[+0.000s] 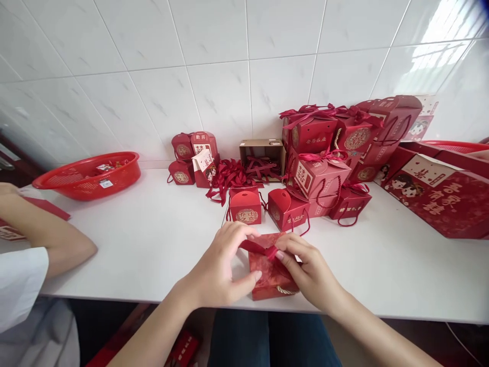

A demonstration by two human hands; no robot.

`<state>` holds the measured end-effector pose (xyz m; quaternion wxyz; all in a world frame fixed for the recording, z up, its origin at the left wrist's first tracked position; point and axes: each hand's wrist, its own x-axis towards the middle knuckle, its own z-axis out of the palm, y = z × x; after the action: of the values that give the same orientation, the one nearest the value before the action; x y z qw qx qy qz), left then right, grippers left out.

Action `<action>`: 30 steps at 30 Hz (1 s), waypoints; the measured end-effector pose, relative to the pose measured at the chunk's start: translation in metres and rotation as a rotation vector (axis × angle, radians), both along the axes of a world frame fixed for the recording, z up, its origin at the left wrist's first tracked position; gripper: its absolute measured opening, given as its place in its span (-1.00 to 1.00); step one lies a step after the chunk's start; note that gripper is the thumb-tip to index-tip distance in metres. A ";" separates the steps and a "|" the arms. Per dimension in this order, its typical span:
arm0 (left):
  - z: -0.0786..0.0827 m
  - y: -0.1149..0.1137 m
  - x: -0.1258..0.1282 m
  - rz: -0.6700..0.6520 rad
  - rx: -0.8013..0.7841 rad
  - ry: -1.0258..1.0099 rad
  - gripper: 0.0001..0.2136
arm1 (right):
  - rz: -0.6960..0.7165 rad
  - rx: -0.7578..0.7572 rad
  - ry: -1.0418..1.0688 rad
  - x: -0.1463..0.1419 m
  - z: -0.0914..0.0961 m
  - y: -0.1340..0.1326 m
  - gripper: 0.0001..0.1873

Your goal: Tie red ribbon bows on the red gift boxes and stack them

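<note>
We are pinching the satiny red ribbon (271,253) in our right hand (311,269) while our left hand (217,267), its grip too hidden to tell, is curving round the mottled, squarish card box (269,279) on the smooth white table (133,244), near its front edge.

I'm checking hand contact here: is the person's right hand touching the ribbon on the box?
Touching. The head view plainly shows it: the right hand has its thumb against the ribbon, over the box.

Mottled red box (269,278), crimson ribbon (271,252), white table (401,275), grey-veined white tiles (217,35)
</note>
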<state>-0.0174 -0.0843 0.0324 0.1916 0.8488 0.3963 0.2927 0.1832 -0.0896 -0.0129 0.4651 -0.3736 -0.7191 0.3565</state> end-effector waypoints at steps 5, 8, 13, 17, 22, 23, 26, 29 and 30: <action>-0.033 0.024 -0.010 0.203 -0.357 -0.227 -0.78 | 0.009 -0.109 0.024 -0.003 0.001 -0.001 -0.72; -0.047 0.035 -0.012 0.123 -0.547 -0.205 -0.73 | -0.052 -0.105 0.033 -0.011 0.001 -0.003 -0.74; -0.031 0.034 -0.022 0.096 -0.458 -0.106 -0.72 | -0.254 -0.042 -0.075 -0.026 -0.002 -0.005 -0.84; 0.014 0.018 -0.022 -0.014 -0.163 0.034 -0.88 | -0.334 -0.017 -0.203 -0.034 0.003 -0.003 -0.83; 0.062 0.017 0.005 -0.219 0.107 0.368 -0.76 | -0.181 -0.007 -0.287 -0.031 0.016 -0.003 -0.81; 0.066 0.022 0.012 -0.233 0.120 0.406 -0.76 | -0.133 -0.015 -0.290 -0.028 0.018 -0.004 -0.82; 0.063 0.040 0.028 -0.255 0.102 0.449 -0.76 | -0.043 -0.102 -0.245 -0.022 0.019 -0.008 -0.85; 0.048 0.049 0.030 -0.116 0.143 0.365 -0.76 | -0.089 -0.164 -0.140 -0.022 0.012 -0.008 -0.68; 0.042 0.048 0.028 -0.016 0.159 0.296 -0.75 | -0.120 -0.164 -0.112 -0.022 0.010 -0.007 -0.64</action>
<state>0.0104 -0.0362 0.0742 0.0655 0.8985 0.3888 0.1932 0.1607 -0.0967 -0.0031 0.4126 -0.4720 -0.6888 0.3641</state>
